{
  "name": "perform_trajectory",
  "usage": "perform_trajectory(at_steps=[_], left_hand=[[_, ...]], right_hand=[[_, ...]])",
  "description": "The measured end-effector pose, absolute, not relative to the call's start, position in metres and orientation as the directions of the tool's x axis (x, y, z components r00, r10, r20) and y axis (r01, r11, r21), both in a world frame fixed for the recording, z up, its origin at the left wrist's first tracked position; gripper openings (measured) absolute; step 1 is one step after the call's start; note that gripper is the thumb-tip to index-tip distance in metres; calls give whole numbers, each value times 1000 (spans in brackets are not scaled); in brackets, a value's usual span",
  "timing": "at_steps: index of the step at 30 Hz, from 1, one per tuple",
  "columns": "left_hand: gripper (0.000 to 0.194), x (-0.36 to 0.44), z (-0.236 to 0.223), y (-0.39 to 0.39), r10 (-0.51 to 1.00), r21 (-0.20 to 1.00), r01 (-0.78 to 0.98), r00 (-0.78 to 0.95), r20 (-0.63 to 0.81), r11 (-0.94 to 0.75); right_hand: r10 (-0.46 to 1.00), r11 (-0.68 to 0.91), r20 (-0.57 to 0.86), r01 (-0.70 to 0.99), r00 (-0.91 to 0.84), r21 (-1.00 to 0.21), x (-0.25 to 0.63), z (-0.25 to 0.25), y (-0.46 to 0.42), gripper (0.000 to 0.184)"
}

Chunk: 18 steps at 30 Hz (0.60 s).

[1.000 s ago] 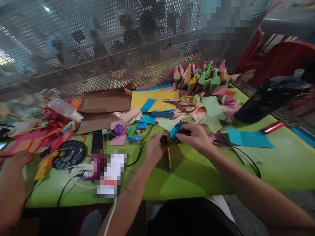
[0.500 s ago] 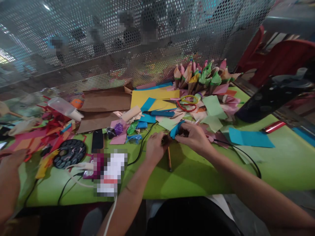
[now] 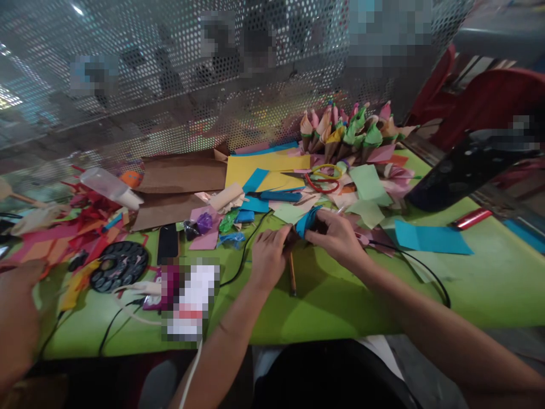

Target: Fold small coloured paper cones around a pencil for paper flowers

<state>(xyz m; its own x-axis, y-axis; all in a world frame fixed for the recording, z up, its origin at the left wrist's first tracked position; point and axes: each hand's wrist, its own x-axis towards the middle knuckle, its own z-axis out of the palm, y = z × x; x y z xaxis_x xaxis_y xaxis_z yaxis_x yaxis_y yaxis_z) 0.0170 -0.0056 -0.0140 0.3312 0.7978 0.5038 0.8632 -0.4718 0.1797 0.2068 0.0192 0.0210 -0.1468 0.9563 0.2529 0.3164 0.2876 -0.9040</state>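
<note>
My left hand [image 3: 268, 258] is closed around a small brown paper cone [image 3: 291, 236], mostly hidden by the fingers. In my right hand [image 3: 338, 236], a twisted strip of blue paper [image 3: 307, 221] is pinched between thumb and fingers at the cone's wide end. Both hands are close together above the green table [image 3: 323, 309]. Just below them lies a pencil [image 3: 292, 275]. Scissors with red and yellow handles [image 3: 322, 184] and a blue-handled tool [image 3: 279, 196] rest on paper scraps beyond the hands.
Several paper ice-cream cones [image 3: 349, 130] stand at the back. A dark bottle [image 3: 451, 170] is at right, near a blue paper sheet [image 3: 432, 237]. A black palette [image 3: 119, 266], a yellow glue gun [image 3: 79, 284] and cables lie left. Another person's hand [image 3: 19, 307] is at the left edge.
My right hand has turned the blue paper slightly, and my left fingers have shifted over the cone. The other person's hand at the far left has moved a little.
</note>
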Motion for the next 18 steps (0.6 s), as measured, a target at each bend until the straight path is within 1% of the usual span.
perform_trajectory(at_steps=[3,5,11,18], left_hand=[[37,18,-13,-7,738,158,846,334,586,-509],[38,17,-12,-8,718,152,840,336,610,-522],[46,16,-10,-9,746,185,833,340,573,-522],[51,15,-11,-9,743,205,822,335,580,-531]], right_hand=[[964,257,227,268,-137,-929,208,14,22,19],[969,234,207,229,-138,-945,209,10,24,18],[979,162,142,138,-145,-977,209,7,27,20],[985,107,92,100,-145,-989,209,6,28,23]])
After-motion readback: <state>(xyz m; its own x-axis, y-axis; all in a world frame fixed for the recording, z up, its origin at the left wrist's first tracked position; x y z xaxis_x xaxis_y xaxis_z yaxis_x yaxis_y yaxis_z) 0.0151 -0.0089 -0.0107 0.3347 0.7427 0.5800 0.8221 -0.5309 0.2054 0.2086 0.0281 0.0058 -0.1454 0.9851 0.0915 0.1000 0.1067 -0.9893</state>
